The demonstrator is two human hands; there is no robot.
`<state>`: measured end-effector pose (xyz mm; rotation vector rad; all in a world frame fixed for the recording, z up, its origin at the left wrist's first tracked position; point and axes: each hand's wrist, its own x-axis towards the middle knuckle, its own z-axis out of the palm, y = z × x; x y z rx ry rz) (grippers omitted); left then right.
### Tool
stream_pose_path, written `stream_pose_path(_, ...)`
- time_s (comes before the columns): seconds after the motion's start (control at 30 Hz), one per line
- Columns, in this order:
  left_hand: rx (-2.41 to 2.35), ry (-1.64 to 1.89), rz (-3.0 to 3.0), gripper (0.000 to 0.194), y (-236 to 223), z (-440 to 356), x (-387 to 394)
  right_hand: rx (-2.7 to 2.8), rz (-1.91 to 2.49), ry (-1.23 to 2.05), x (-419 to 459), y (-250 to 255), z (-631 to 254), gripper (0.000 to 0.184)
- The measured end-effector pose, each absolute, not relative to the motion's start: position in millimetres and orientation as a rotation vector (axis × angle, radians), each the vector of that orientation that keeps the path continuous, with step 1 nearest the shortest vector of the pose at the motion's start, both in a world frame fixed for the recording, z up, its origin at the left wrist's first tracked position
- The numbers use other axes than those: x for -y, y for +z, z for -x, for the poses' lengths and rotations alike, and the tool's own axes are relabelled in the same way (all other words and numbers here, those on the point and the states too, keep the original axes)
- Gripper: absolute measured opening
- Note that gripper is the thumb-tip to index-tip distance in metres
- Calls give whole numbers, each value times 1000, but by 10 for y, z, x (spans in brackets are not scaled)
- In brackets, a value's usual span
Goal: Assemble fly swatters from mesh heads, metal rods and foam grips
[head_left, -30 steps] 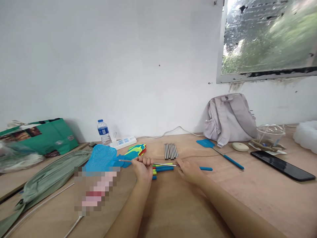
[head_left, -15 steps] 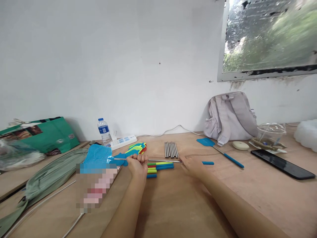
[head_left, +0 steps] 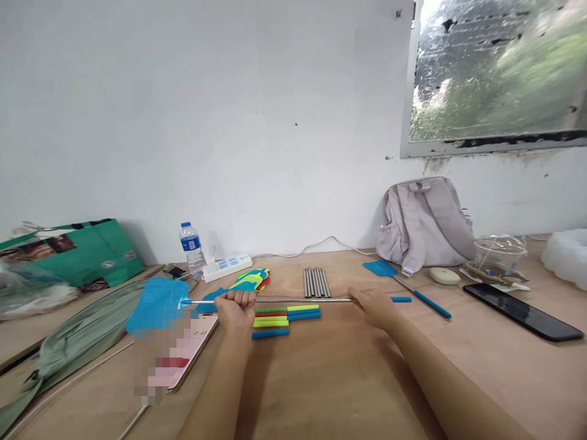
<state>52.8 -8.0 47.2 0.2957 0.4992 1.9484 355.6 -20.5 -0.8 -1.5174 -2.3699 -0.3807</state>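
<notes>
A telescopic fly swatter [head_left: 302,300] is stretched crosswise between my hands, its blue mesh head [head_left: 158,300] off to the left. My left hand [head_left: 236,310] is closed round the metal rod near that head. At the other end, my right hand [head_left: 370,305] grips the rod where it meets the blue handle [head_left: 401,299], whose tip sticks out past the fingers. Below the rod lie several coloured handle tubes [head_left: 271,323] in green, red, yellow and blue. Several metal rods [head_left: 316,283] lie side by side just beyond it. Loose swatter heads [head_left: 251,281] are stacked behind my left hand.
At the right lie another blue fly swatter [head_left: 406,286], a cream case [head_left: 444,276] and a black phone [head_left: 523,310]. A backpack [head_left: 424,226] leans on the wall beside a plastic cup [head_left: 499,252]. Leftward are a lit phone [head_left: 192,351], a water bottle [head_left: 191,247] and a power strip [head_left: 227,267].
My hands have moved apart, the left one leftward with the swatter head and the right one rightward. More of the metal rod shows between them, and the coloured tubes below are more exposed.
</notes>
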Motion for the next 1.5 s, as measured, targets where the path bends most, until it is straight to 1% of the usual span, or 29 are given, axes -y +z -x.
stream_pose_path(0.13, -519, 1979, -277, 30, 478, -442, 76, 2338, 1547, -403, 174, -49, -3741, 16)
stream_pose_path(0.43, -566, 1989, -246, 27, 396, -412, 33, 2343, 1470, -528, 139, -118, -3930, 16)
stream_pose_path(0.73, -544, 2011, -285, 30, 367, -325, 17, 2416, 1386, -614, 133, -167, -4138, 17)
stream_pose_path(1.0, -467, 2016, -358, 34, 324, -243, 18, 2435, 1354, -650, 183, -160, -4268, 16)
stream_pose_path(1.3, -373, 1978, -393, 34, 296, -303, 0, 2428, 1298, -827, 196, -181, -4500, 19)
stream_pose_path(1.5, -240, 1999, -424, 32, 297, -228, 39, 2425, 1309, -764, 204, -190, -4378, 18)
